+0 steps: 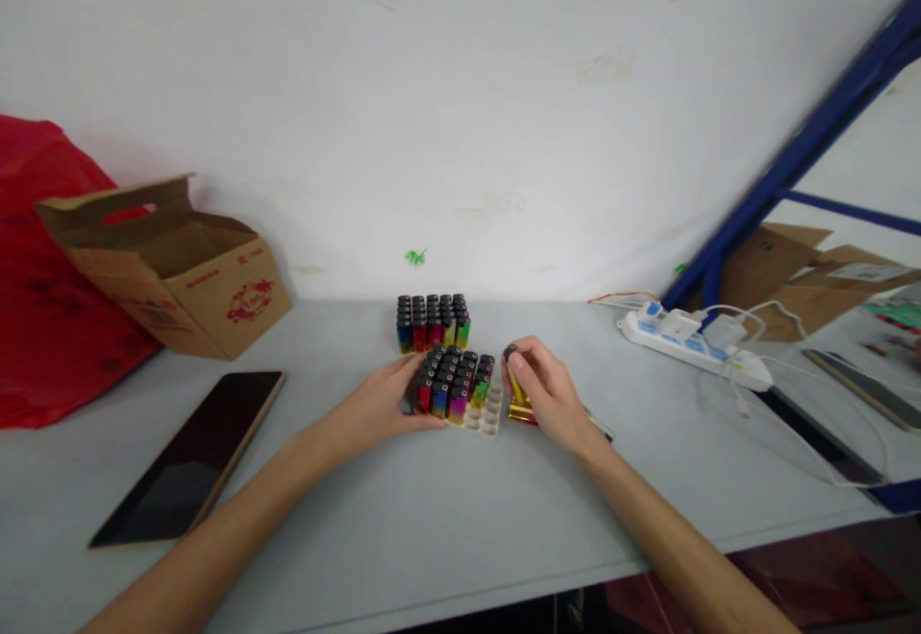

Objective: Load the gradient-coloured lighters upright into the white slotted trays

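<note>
My left hand (385, 404) grips the left side of a pale tray (491, 413) with round slots. Several lighters with black tops (450, 385) stand upright in it, and slots at its right end show bare. Just right of the tray, my right hand (551, 394) pinches a yellow lighter (516, 375) with a black top. Under that hand lie gold and red lighters (522, 411), partly hidden by the fingers. Behind the tray stands a block of upright lighters (433, 322) in rows, coloured blue, red, yellow and green.
On the left are a dark tablet (191, 457), an open cardboard box (216, 293) and a red bag (50, 279). A white power strip (695, 351) with plugs and cables lies right, near a dark phone-like slab (816, 437) and a blue metal frame (784, 159).
</note>
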{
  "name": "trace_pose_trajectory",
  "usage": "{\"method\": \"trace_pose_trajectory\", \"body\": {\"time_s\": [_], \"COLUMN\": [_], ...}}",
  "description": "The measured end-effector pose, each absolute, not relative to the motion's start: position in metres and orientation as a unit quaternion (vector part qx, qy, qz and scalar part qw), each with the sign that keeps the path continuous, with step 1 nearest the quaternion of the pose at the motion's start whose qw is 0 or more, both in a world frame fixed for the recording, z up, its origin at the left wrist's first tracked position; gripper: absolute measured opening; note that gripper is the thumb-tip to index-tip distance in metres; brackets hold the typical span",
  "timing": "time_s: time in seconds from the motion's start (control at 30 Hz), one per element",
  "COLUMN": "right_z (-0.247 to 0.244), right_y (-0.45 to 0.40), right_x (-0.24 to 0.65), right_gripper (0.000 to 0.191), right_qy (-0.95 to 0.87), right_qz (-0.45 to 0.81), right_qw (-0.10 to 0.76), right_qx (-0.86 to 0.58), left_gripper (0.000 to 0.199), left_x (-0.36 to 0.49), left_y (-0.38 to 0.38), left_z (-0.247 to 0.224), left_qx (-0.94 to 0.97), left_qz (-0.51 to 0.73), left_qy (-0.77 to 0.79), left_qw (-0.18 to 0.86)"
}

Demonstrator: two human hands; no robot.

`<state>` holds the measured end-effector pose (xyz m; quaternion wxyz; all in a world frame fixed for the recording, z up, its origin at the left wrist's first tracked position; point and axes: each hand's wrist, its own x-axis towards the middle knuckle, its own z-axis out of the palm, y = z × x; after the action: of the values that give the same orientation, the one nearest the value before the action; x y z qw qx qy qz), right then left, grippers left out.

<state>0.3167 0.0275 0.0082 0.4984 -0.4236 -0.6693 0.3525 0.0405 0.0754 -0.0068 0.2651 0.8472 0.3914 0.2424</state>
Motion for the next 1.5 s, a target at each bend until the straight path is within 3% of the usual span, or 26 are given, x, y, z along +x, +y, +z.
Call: {"method": "trace_pose_trajectory", "body": {"time_s": [0.2, 0.33, 0.87, 1.2, 1.4, 1.5], "right_z": [0.01, 0.005, 0.005, 0.012, 0.021, 0.017], "right_y": [0.026, 0.024, 0.03, 0.034, 0.044, 0.047], "right_x": [0.319, 0.32, 0.327, 0.342, 0.39, 0.404], "right_gripper": [0.02, 0.02, 0.038, 0.048, 0.02, 0.018], "right_qy": [-0.782, -0.784, -0.822, -0.823, -0.81, -0.806], "right_qz": [0.154, 0.196, 0.231, 0.185, 0.16, 0.195], "right_qw": [0.456, 0.402, 0.328, 0.297, 0.256, 0.239], "right_qx": [-0.395, -0.43, -0.405, -0.447, -0.503, -0.506], "left_gripper": [0.082, 0.083, 0.079, 0.087, 0.089, 0.089], "left_x": [0.041, 0.04, 0.043, 0.039, 0.04, 0.04], "left_y": [0.075, 0.076, 0.073, 0.078, 0.077, 0.076], "left_z": [-0.009, -0.009, -0.002, -0.011, -0.009, -0.008], "left_qx": [0.853, 0.851, 0.843, 0.849, 0.844, 0.843], "left_qz": [0.243, 0.248, 0.241, 0.245, 0.244, 0.242], "left_qy": [0.379, 0.38, 0.386, 0.387, 0.399, 0.399], "left_qw": [0.262, 0.264, 0.286, 0.262, 0.263, 0.266]}}
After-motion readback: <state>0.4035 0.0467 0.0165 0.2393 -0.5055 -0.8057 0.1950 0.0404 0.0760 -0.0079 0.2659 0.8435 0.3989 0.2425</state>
